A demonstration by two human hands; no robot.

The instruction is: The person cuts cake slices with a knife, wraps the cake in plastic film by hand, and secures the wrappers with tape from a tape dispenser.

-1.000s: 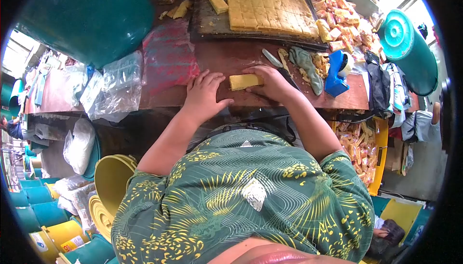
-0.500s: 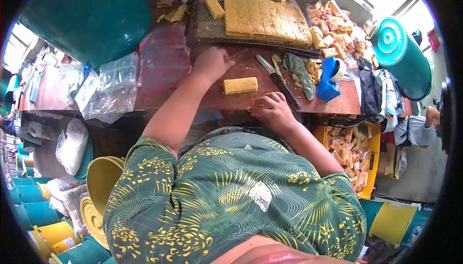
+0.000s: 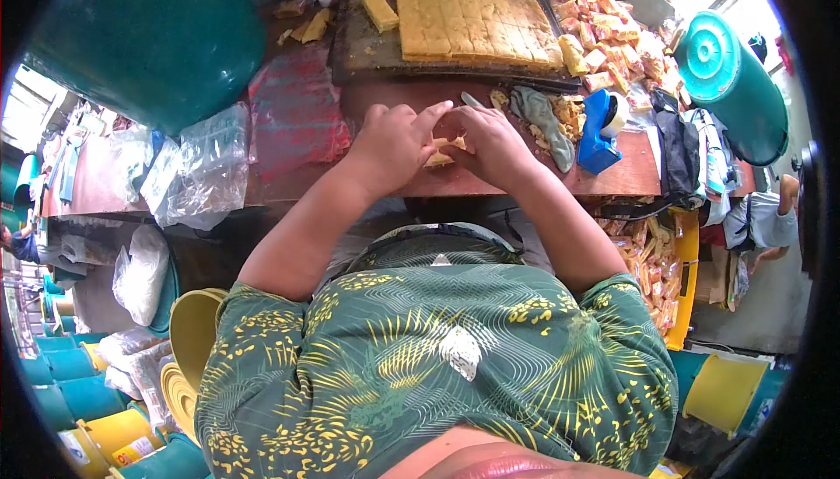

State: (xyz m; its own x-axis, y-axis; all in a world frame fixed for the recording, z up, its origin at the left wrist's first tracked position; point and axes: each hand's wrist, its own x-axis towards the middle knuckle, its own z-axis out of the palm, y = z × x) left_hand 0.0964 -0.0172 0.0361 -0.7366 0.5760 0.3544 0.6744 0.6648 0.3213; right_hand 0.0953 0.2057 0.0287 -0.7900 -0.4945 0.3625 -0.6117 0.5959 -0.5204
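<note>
My left hand (image 3: 392,148) and my right hand (image 3: 494,145) meet over the near part of the table, fingers bent and tips close together. Whatever they pinch, if anything, is too thin or hidden to make out. Just below the fingertips lies a cut bar of yellow cake (image 3: 444,153), partly covered by both hands. Behind my right hand only the blade of a knife (image 3: 472,101) shows. Beyond the hands, a dark baking tray (image 3: 367,57) carries a scored slab of yellow cake (image 3: 477,26) and loose bars.
A blue tape dispenser (image 3: 598,138) and a grey-green cloth (image 3: 544,125) lie at the right. Wrapped bars (image 3: 612,33) are heaped behind them. Clear plastic bags (image 3: 206,160) lie at the left, near a large green tub (image 3: 144,33). A yellow crate (image 3: 685,282) holds more wrapped bars.
My right hand has risen from the table edge to meet my left hand, which moved slightly right and nearer. Both now cover part of the cake bar and the knife.
</note>
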